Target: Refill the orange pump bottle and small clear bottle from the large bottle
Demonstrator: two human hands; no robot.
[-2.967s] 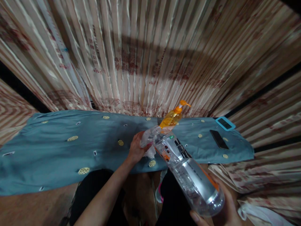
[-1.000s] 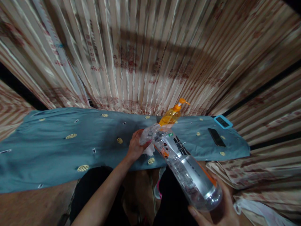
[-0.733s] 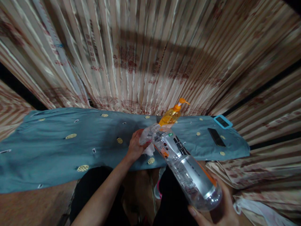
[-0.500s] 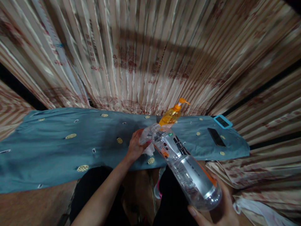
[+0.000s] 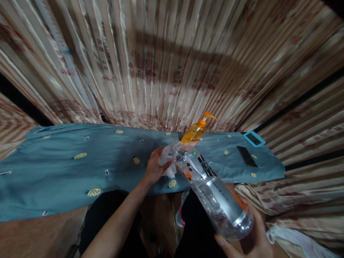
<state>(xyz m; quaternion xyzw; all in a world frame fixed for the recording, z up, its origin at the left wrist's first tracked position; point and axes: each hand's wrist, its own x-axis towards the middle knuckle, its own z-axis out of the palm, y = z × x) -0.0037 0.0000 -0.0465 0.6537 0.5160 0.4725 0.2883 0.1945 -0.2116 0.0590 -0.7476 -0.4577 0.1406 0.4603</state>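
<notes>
Head view, looking down past dark-clad knees: the right hand [image 5: 251, 240] cups the rounded base of a large clear plastic bottle [image 5: 212, 195], fingers curled up around its bottom edge, so its grip is closed on the bottle. That bottle lies tilted, its base low and near the camera, its neck pointing up and away toward the bench. Its wall is smooth and see-through, glossy where the light catches it, with a silvery label band that carries dark block letters and an orange patch.

At the neck end, the left hand [image 5: 154, 168] is clenched around a crumpled white cloth [image 5: 169, 157], thin and wrinkled, bunched against the mouth of the bottle; the grip is pressed tight on the cloth, which hides the opening.

Just behind the neck stands an amber pump dispenser [image 5: 195, 133], translucent, with an orange nozzle head that juts to the right. It rests on a teal sheet [image 5: 67, 172] that covers the long bench, a soft matte fabric dotted with small yellow lattice ovals and tiny white squares. Toward the right end of the sheet lie a flat black phone [image 5: 246, 156] and, beyond it, a small device in a light blue frame [image 5: 254, 138], both well apart from the hands.

Pleated curtains [image 5: 161, 64], satiny and striped in beige with faded red motifs, hang behind the bench.
</notes>
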